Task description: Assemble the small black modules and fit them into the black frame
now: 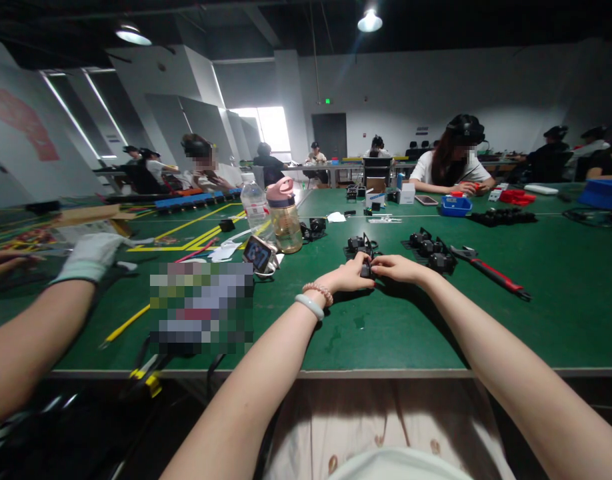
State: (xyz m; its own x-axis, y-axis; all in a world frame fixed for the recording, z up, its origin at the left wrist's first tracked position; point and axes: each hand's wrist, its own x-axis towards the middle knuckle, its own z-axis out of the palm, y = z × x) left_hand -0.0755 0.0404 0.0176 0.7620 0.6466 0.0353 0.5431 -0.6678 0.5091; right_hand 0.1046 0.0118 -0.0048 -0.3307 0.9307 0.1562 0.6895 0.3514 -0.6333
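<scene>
My left hand (350, 275), with a beaded bracelet and a pale bangle at the wrist, grips a small black part (366, 268) just above the green table (386, 333). From the other side, the fingertips of my right hand (397, 268) close on the same black part. Directly behind my hands lies a black assembly (355, 244) on the table, partly covered by my fingers. To the right of my right hand sit several black parts (432, 251) in a cluster, beside an adjustable wrench (491, 272) with red and black handles.
Left of my hands stand a tan bottle (285, 223), a clear bottle (255, 207) and a small clock display (259, 255). Another person's gloved hand (89, 259) is at far left. A blue bin (456, 207) stands farther back, near a seated person (449, 163).
</scene>
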